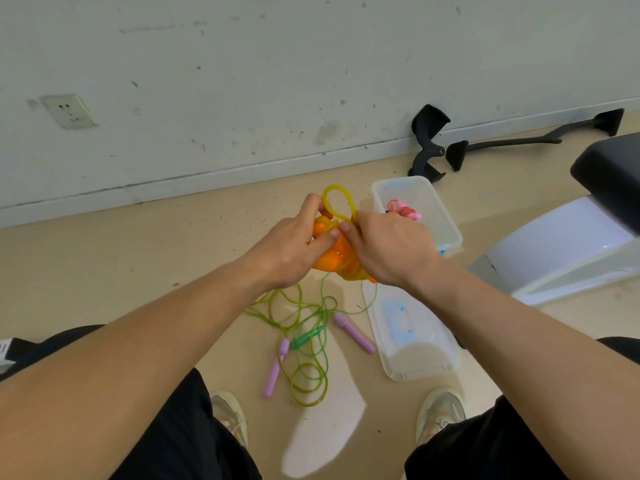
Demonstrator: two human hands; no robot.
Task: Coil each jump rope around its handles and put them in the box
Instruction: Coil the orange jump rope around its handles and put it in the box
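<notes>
Wall socket (69, 110) on the wall, far left of the grip and above it. Next, the left hand (291, 244): fingers curled round the orange handles (334, 259), thumb pressed across them. Both handles are held together as one bundle, with rope wound round their near end. Just above the grip, between the two hands, a yellow rope loop (339, 202) stands upright. At the base of it, the right hand (391, 247) pinches the rope, fingertips touching the left thumb.

Floor below the grip: tangled green rope (304, 317) with a green handle (306, 336), and two purple handles (275, 370) lying among the strands. Below and right of the grip: clear lid (412, 355), flat on the floor. Just right of the grip, past the right hand: clear plastic box (433, 202) with a coiled pink jump rope (403, 209) inside. Further right, by the wall: black frame parts (429, 143).
</notes>
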